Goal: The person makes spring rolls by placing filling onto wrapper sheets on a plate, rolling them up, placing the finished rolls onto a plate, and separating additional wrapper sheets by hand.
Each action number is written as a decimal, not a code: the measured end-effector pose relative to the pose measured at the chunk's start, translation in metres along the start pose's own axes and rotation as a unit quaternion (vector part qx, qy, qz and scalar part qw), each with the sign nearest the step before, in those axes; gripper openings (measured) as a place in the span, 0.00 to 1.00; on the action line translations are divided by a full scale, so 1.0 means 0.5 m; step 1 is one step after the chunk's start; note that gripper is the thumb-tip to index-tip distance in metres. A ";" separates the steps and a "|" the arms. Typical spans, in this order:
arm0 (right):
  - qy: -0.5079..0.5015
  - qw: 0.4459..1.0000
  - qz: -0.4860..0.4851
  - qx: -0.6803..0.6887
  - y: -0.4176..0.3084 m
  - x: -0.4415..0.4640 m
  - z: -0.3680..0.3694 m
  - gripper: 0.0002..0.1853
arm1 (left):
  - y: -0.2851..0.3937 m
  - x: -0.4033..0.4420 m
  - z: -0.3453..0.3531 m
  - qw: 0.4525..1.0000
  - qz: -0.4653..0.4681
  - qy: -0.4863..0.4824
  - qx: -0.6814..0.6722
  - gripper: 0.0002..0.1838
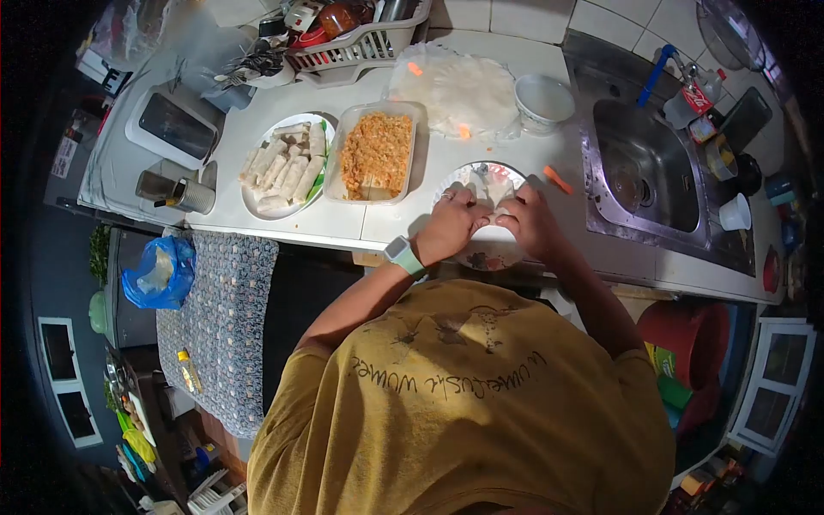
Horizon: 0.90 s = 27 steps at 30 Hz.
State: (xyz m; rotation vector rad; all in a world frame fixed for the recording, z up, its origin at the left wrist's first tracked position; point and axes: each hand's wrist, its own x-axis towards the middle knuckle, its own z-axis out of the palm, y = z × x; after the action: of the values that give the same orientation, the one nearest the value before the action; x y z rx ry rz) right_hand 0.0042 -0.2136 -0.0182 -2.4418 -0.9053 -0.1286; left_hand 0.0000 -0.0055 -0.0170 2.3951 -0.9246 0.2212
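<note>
Over a round plate (486, 254) at the counter's front edge, my left hand (448, 227) and my right hand (530, 225) have their fingers curled on a pale wrapper (496, 186). Both hands are closed on it, close together. Left of them stands a rectangular container (418, 154) of orange-brown filling (376, 154). Farther left, a white plate (250, 202) holds several pale rolls (279, 167) and a green leaf. Behind my hands lies a stack of thin wrappers (468, 86), next to a bowl (544, 99).
A metal sink (644, 172) is at the right, with orange peelings (558, 179) beside it. A dish rack (360, 47) stands at the back. Metal canisters (193, 196) and a white appliance (172, 129) are at the left. A blue bag (160, 273) lies on a patterned cloth (223, 318).
</note>
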 end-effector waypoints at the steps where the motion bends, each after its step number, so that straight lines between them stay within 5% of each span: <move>1: 0.022 0.998 0.033 0.040 -0.004 -0.003 0.004 0.16 | 0.003 -0.004 0.002 1.000 -0.001 0.000 0.000 0.11; 11: 0.027 0.986 0.010 0.166 -0.011 -0.015 0.007 0.25 | 0.003 -0.014 -0.017 0.996 -0.016 -0.045 -0.080 0.21; 17: -0.043 0.995 0.005 0.087 0.015 -0.011 0.006 0.18 | 0.002 -0.012 -0.029 0.995 -0.022 -0.054 -0.081 0.20; 27: 0.004 0.998 -0.041 0.050 -0.005 -0.017 0.006 0.18 | 0.013 -0.021 -0.022 0.998 0.021 -0.049 0.046 0.21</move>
State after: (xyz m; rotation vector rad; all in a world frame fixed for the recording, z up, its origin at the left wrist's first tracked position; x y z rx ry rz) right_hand -0.0044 -0.2157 -0.0219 -2.3118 -0.9851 -0.1202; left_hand -0.0118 0.0029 -0.0085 2.4905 -1.0313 0.1667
